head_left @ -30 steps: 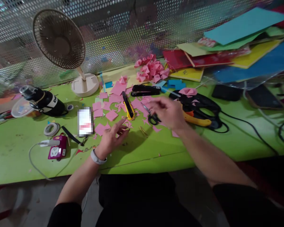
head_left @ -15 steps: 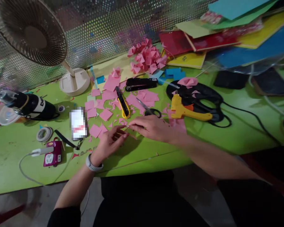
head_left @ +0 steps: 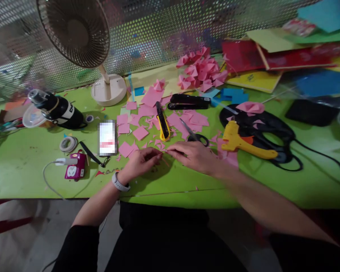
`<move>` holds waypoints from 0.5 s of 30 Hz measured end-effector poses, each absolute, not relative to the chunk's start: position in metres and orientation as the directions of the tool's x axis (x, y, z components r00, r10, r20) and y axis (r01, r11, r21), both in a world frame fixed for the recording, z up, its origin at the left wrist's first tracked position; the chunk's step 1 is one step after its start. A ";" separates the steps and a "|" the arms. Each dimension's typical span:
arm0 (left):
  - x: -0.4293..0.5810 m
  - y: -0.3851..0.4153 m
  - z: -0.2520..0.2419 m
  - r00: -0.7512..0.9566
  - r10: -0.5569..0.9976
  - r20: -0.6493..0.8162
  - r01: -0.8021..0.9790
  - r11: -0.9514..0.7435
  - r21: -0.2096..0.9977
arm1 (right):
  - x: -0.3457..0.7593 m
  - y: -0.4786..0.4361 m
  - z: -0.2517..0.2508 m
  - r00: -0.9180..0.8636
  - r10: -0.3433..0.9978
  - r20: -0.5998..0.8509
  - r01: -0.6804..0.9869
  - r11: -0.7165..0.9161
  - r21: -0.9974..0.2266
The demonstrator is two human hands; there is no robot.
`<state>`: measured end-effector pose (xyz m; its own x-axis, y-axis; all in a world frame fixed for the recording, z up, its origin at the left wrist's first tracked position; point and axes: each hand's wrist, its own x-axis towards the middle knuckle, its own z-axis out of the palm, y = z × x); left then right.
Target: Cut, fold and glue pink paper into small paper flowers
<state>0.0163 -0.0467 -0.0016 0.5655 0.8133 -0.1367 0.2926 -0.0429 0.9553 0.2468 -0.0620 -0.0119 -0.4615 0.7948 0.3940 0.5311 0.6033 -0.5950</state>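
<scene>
My left hand (head_left: 143,163), with a pale watch band on the wrist, is closed in a pinch above the green table. Its fingertips almost meet those of my right hand (head_left: 193,156), which is pinched too. A thin pinkish sliver (head_left: 166,161) shows between the hands, too small to name. Just beyond the fingers lie cut pink paper squares (head_left: 141,133) and scraps. A yellow utility knife (head_left: 163,126) lies among them. Scissors (head_left: 198,139) with dark handles rest behind my right hand. A black stapler (head_left: 189,102) lies farther back.
A yellow glue gun (head_left: 243,143) lies on a black object at right. Folded pink paper pieces (head_left: 202,71) are heaped at the back, beside stacked coloured sheets (head_left: 286,56). At left stand a fan (head_left: 109,90), a black bottle (head_left: 61,113), a phone (head_left: 107,138), tape (head_left: 68,144) and a purple adapter (head_left: 76,168).
The view has turned left, so the table things appear farther right. The fingers of my left hand have drawn closer together; my right hand keeps its pinch.
</scene>
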 end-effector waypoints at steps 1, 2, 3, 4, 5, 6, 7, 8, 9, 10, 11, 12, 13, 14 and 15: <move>0.016 -0.045 -0.002 0.570 0.810 -0.139 0.314 -0.059 0.948 | 0.247 -0.062 -0.012 -0.469 0.805 0.365 0.539 0.588 -0.604; 0.015 -0.044 -0.003 0.573 0.807 -0.143 0.345 -0.079 0.935 | 0.249 -0.060 -0.012 -0.475 0.816 0.331 0.549 0.568 -0.613; 0.014 -0.043 -0.004 0.572 0.807 -0.146 0.381 -0.104 0.919 | 0.252 -0.057 -0.012 -0.470 0.831 0.296 0.564 0.541 -0.624; 0.012 -0.042 -0.004 0.570 0.808 -0.147 0.414 -0.127 0.901 | 0.258 -0.052 -0.011 -0.442 0.856 0.268 0.588 0.502 -0.634; 0.011 -0.041 -0.004 0.567 0.811 -0.148 0.438 -0.145 0.887 | 0.265 -0.046 -0.009 -0.390 0.887 0.247 0.624 0.452 -0.637; 0.010 -0.040 -0.004 0.563 0.814 -0.142 0.450 -0.158 0.879 | 0.275 -0.039 -0.008 -0.302 0.924 0.235 0.671 0.381 -0.636; 0.009 -0.039 -0.003 0.561 0.816 -0.137 0.449 -0.161 0.879 | 0.285 -0.031 -0.007 -0.180 0.951 0.253 0.737 0.301 -0.605; 0.008 -0.039 -0.003 0.558 0.819 -0.133 0.443 -0.159 0.882 | 0.296 -0.024 -0.007 -0.066 0.959 0.277 0.811 0.213 -0.545; 0.007 -0.038 -0.001 0.547 0.827 -0.127 0.436 -0.152 0.887 | 0.306 -0.017 -0.007 0.013 0.958 0.287 0.877 0.127 -0.463; 0.006 -0.038 0.000 0.534 0.836 -0.124 0.434 -0.146 0.889 | 0.314 -0.011 -0.009 0.070 0.960 0.273 0.928 0.038 -0.372; 0.006 -0.038 0.001 0.521 0.846 -0.119 0.438 -0.145 0.887 | 0.321 -0.006 -0.011 0.104 0.964 0.244 0.959 -0.032 -0.283; 0.006 -0.038 0.002 0.510 0.853 -0.114 0.444 -0.147 0.884 | 0.325 -0.003 -0.014 0.124 0.967 0.225 0.975 -0.077 -0.206; 0.005 -0.038 0.003 0.505 0.856 -0.114 0.453 -0.151 0.878 | 0.327 0.000 -0.018 0.133 0.968 0.212 0.984 -0.103 -0.146; 0.005 -0.038 0.003 0.501 0.858 -0.114 0.467 -0.156 0.870 | 0.327 0.002 -0.022 0.136 0.970 0.201 0.988 -0.117 -0.102; 0.005 -0.038 0.003 0.495 0.862 -0.111 0.483 -0.166 0.860 | 0.327 0.004 -0.025 0.135 0.971 0.195 0.990 -0.123 -0.075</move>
